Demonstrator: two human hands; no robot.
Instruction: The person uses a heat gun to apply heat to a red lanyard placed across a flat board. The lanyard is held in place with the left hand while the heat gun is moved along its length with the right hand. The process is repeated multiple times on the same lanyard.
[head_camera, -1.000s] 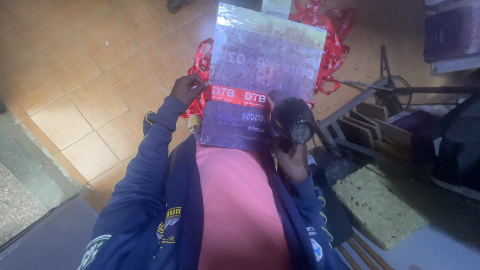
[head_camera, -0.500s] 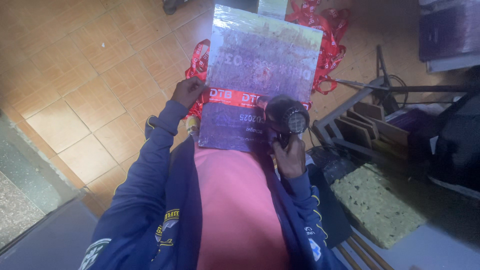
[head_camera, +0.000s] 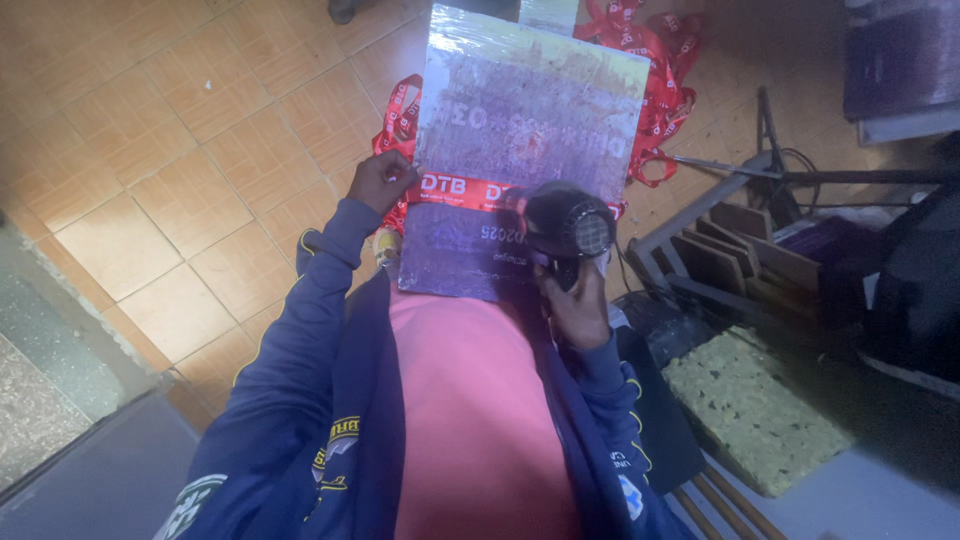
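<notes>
Head view — red ribbons (head_camera: 655, 80) behind board (head_camera: 520, 150) | foam pad (head_camera: 760, 410) right

A flat purple board (head_camera: 525, 150) wrapped in glossy film lies lengthwise on the lap, a red ribbon (head_camera: 460, 188) banded across it. A black heat gun (head_camera: 570, 228) points at its right edge.

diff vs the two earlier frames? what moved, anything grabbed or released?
Little changed. The black hair dryer in the right hand has edged slightly left along the red band across the wrapped purple board. Nothing was taken hold of or let go. The left hand stays on the board's left edge, and the board stays propped against the person's lap.
</notes>
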